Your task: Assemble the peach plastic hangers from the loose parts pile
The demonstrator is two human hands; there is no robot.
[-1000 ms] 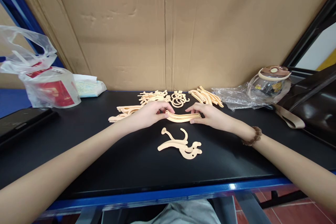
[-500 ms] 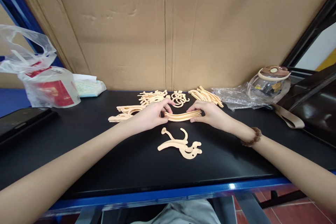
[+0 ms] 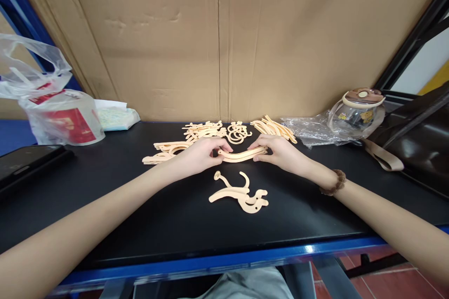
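Note:
My left hand (image 3: 199, 154) and my right hand (image 3: 277, 152) pinch the two ends of a small stack of curved cream plastic strips (image 3: 242, 154), held just above the black table (image 3: 140, 215). Both hands have their fingers closed on the strips. In front of them lies an assembled cream hook-shaped piece (image 3: 242, 194). Behind the hands lie loose cream parts: a pile of flat pieces (image 3: 164, 149) at the left, ring-shaped pieces (image 3: 238, 131) in the middle and a fan of curved strips (image 3: 275, 128) at the right.
A cardboard sheet (image 3: 224, 42) stands behind the table. At the left are a plastic bag with a red pack (image 3: 59, 117), a tissue pack (image 3: 117, 117) and a dark tablet (image 3: 24, 163). At the right are crumpled plastic wrap (image 3: 308, 131), a clear jar (image 3: 358, 112) and a dark bag (image 3: 417, 140).
Both hands have lifted the stack of curved strips slightly off the table and squeezed its ends together. The camera has shifted a little.

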